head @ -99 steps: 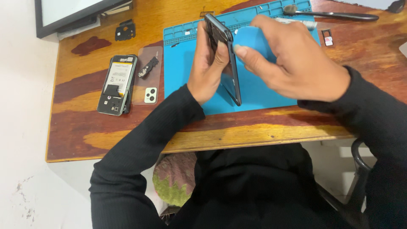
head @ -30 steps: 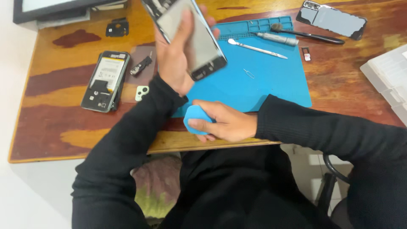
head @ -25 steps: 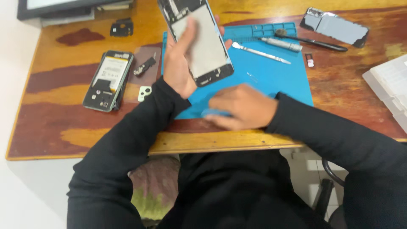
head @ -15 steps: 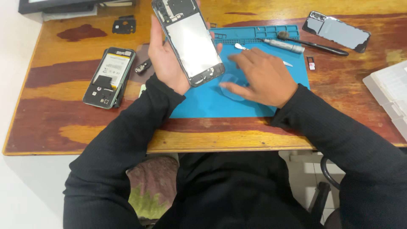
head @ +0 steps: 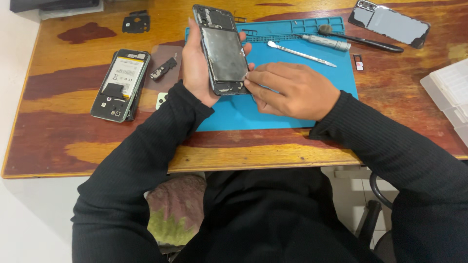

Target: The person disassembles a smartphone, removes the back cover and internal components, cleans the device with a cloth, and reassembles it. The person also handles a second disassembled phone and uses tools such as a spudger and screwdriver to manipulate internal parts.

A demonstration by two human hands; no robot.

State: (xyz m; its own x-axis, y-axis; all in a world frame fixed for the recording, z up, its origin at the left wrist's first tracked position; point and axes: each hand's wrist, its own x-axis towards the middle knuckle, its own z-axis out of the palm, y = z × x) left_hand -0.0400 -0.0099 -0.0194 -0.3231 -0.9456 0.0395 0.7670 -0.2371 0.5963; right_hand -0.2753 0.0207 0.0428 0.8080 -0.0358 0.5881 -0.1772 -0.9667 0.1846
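The left hand (head: 197, 68) is gripping an opened phone (head: 222, 51) around its long edges, holding it tilted above the far left part of the blue mat (head: 302, 87). The phone's inner side is facing up, its top pointing toward 12 o'clock. The right hand (head: 292, 90) is curling in from 3 o'clock, its fingertips (head: 249, 80) pinching at the phone's lower right edge; whether anything thin is sitting between them cannot be told.

The mat is lying on a wooden table (head: 73, 141), its near edge well back from the table's front edge, leaving a bare strip of wood at 6 o'clock. The right half of the mat is lying open between the right hand and the mat's right edge.

At 1 o'clock from the phone, a metal pry tool (head: 301, 53) is lying slantwise on the mat, and just beyond it a screwdriver (head: 336, 43) is resting across the mat's far rim. A back cover (head: 390, 22) is lying at 2 o'clock near the table's far edge, and a small tray piece (head: 360, 62) is sitting just off the mat's right side. A white plastic box (head: 448, 92) is crowding the table's right edge at 3 o'clock.

At 9 o'clock, a second phone with its battery showing (head: 121, 85) is lying flat, with a small black part (head: 164, 69) beside it and a camera piece (head: 161, 101) near the left sleeve. A black plate (head: 135, 22) is lying at 10 o'clock.
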